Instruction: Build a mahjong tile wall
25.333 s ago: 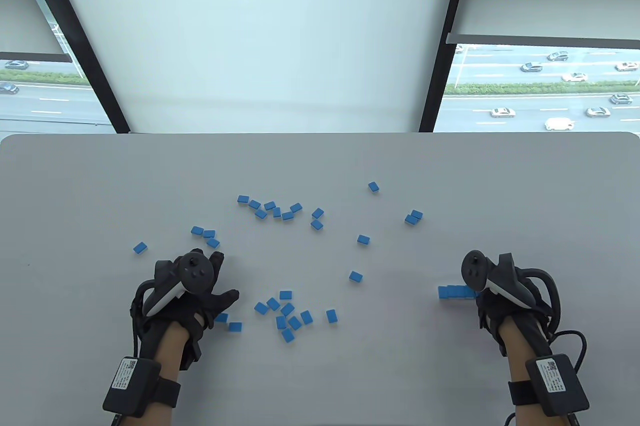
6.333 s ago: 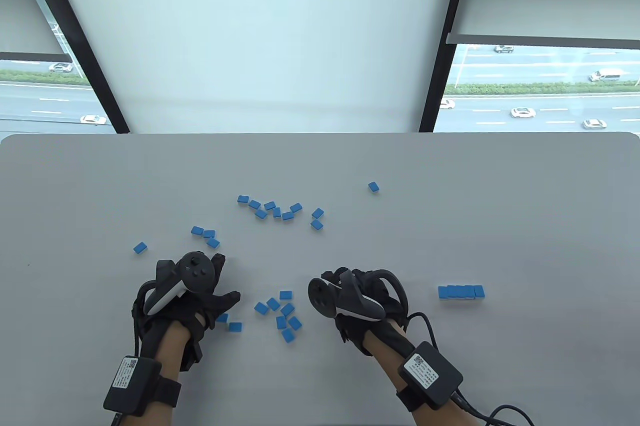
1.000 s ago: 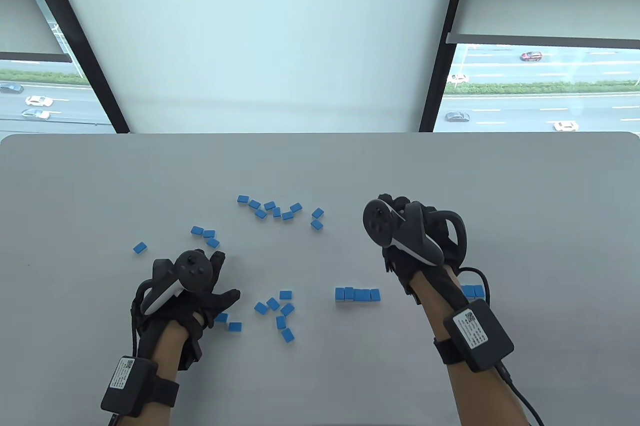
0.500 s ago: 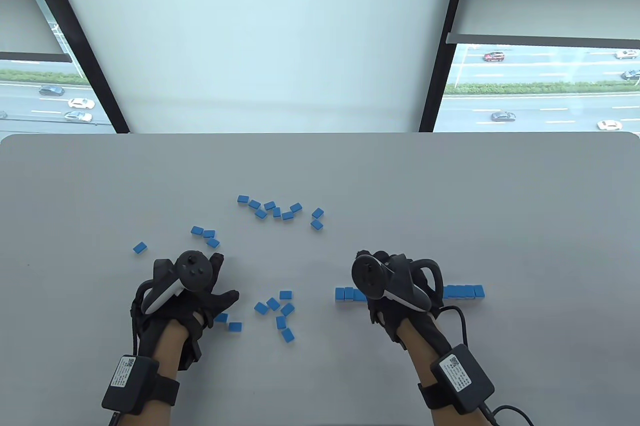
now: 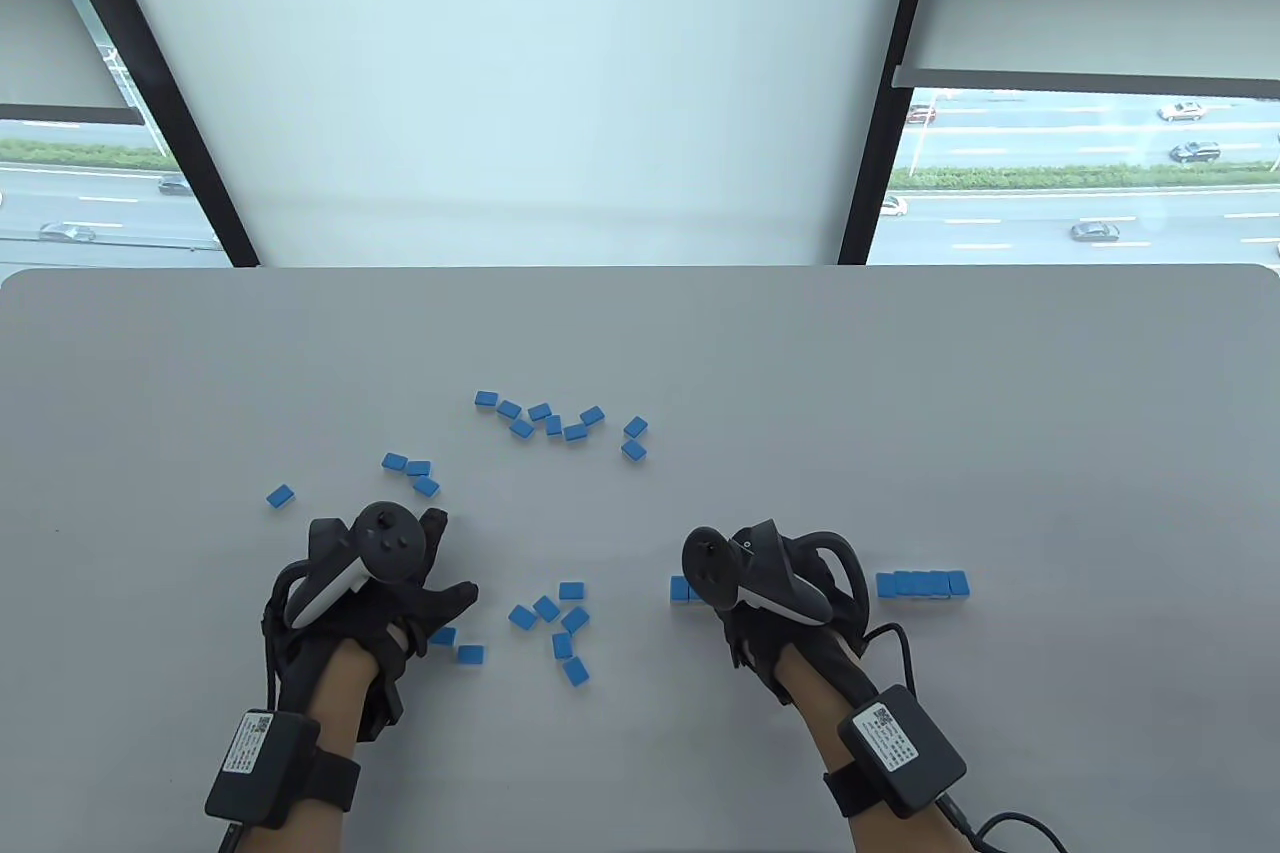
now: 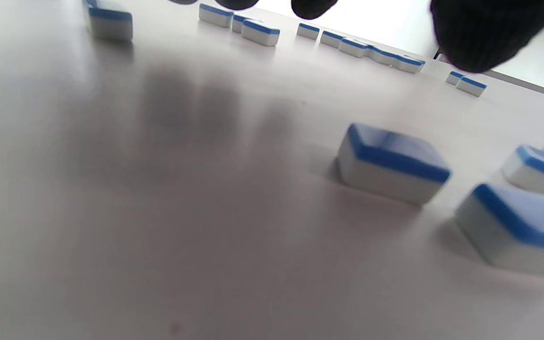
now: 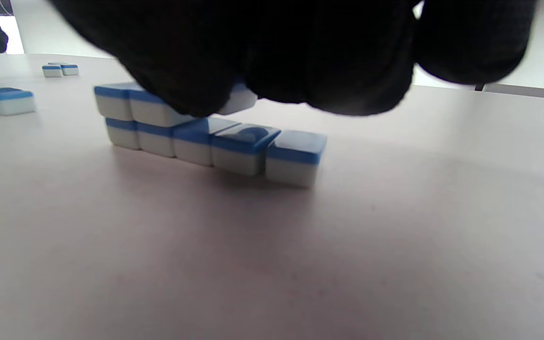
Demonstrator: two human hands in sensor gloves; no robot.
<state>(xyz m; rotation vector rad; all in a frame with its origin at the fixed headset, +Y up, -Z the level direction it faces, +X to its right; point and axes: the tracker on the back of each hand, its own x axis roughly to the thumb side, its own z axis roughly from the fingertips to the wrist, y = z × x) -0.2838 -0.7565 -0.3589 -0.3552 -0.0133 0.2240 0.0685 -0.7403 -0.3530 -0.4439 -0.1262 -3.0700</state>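
Observation:
Blue-backed mahjong tiles lie on the grey table (image 5: 640, 323). My right hand (image 5: 765, 583) is over the short tile row (image 5: 680, 589) at centre. In the right wrist view its fingers (image 7: 276, 56) pinch one tile (image 7: 240, 100) just above that row (image 7: 234, 146). The row is five tiles long, with two tiles (image 7: 132, 101) stacked on its left end. A second finished row (image 5: 921, 584) lies to the right. My left hand (image 5: 400, 583) rests flat on the table with fingers spread and holds nothing; its fingertips (image 6: 480, 38) hang over loose tiles (image 6: 390, 160).
Loose tiles lie in a cluster (image 5: 562, 628) between the hands, in a far cluster (image 5: 550, 421), as three (image 5: 412, 471) beyond the left hand, and as a lone one (image 5: 281, 496) at left. Windows stand beyond the table's far edge.
My right hand has come back from the far middle of the table, towards me and left, onto the short row. The lone far tile is gone from the table. The left hand has not moved.

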